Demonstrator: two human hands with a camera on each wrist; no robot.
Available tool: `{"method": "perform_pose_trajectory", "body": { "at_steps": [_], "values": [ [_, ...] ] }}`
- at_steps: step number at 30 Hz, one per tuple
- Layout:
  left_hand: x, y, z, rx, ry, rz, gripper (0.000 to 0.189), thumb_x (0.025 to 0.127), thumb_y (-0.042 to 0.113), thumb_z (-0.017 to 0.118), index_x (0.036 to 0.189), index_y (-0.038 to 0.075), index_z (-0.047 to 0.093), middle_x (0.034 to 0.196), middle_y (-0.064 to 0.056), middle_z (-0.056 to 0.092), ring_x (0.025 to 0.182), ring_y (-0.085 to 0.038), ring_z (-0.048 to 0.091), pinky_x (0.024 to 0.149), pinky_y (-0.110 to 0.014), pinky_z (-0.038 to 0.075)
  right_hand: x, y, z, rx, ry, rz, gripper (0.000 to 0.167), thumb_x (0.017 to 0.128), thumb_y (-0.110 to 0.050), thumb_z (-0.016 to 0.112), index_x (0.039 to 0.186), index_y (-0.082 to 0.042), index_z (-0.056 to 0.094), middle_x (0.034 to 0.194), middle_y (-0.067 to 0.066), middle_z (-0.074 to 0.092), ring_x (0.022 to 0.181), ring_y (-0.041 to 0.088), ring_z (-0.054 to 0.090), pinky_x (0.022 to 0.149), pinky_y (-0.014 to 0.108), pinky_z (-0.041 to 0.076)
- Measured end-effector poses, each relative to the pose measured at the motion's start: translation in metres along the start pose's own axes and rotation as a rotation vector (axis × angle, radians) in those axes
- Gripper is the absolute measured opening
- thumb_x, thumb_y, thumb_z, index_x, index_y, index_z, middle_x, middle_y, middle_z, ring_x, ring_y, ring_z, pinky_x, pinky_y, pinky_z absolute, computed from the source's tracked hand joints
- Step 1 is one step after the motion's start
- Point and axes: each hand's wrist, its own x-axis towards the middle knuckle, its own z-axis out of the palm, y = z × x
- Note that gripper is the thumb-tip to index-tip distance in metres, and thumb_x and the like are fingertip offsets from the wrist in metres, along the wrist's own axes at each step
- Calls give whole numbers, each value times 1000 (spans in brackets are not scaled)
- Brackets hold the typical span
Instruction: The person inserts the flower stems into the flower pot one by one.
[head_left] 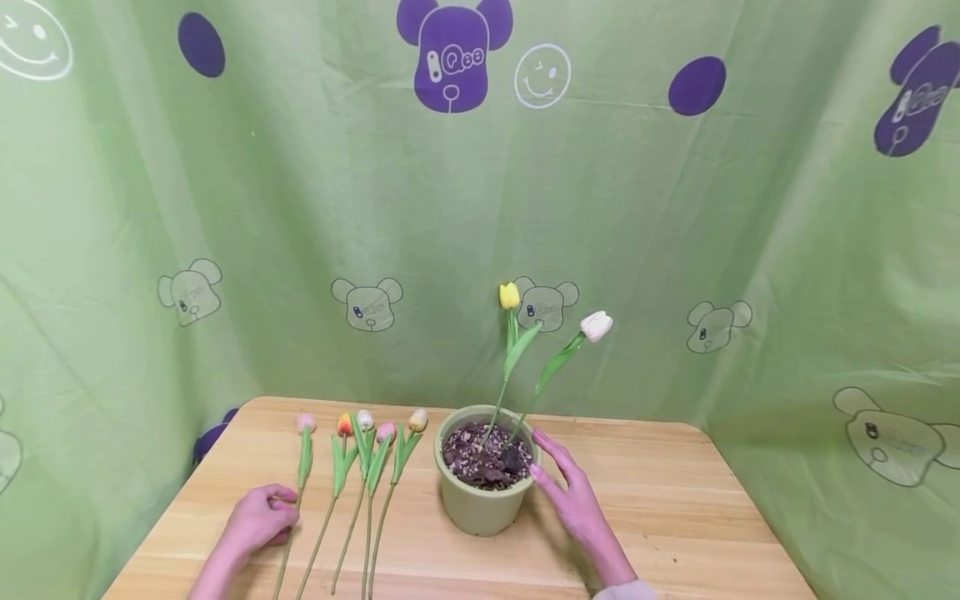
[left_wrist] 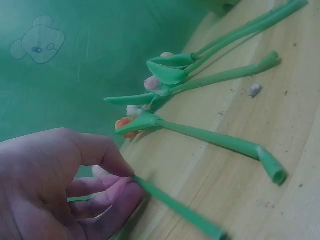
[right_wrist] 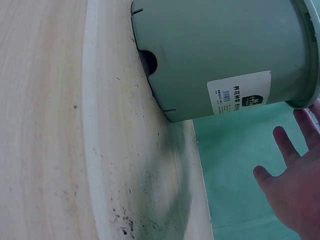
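Observation:
My left hand (head_left: 259, 520) pinches the green stem of the leftmost tulip, a pink one (head_left: 305, 423); in the left wrist view the stem (left_wrist: 175, 204) runs out from between thumb and fingers, low over the tabletop. My right hand (head_left: 576, 492) is at the right side of a light green flowerpot (head_left: 480, 508), its fingers fairly straight and fingertips right at the rim. Dark soil (head_left: 480, 467) fills the pot. A yellow tulip (head_left: 509, 296) stands in it, and a white-pink tulip (head_left: 596, 326) leans right.
Several more artificial tulips lie side by side between my left hand and the pot, among them an orange-red one (head_left: 345, 424) and a cream one (head_left: 418, 420). Soil crumbs (right_wrist: 125, 222) dot the wooden table (head_left: 660, 500). A green patterned curtain (head_left: 645, 208) hangs behind.

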Motion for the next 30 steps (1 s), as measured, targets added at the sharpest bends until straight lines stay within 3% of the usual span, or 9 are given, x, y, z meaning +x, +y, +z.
{"method": "perform_pose_trajectory", "body": {
  "at_steps": [9,18,30],
  "values": [
    [-1,-3,-2,-165,-26,-35,50,88,-2,69,134,-13,53,102,-17,69,80,-22,66,69,-36,66,1,0,0,3,-1,-7,55,104,-26,62,156,-21,45,165,10,38,155,40,28,122,73,15],
    [0,-5,-4,-294,-94,-9,56,95,2,65,145,-7,44,110,-18,68,85,-22,67,72,-33,66,2,1,1,1,4,-8,55,104,-26,62,156,-21,45,165,9,39,155,39,29,123,73,15],
    [-3,19,0,-362,-86,51,54,96,-2,62,147,-2,44,114,-20,65,87,-26,69,75,-34,66,2,1,1,9,4,-20,54,104,-24,62,156,-19,46,164,9,40,154,39,30,123,73,15]
  ]
}}
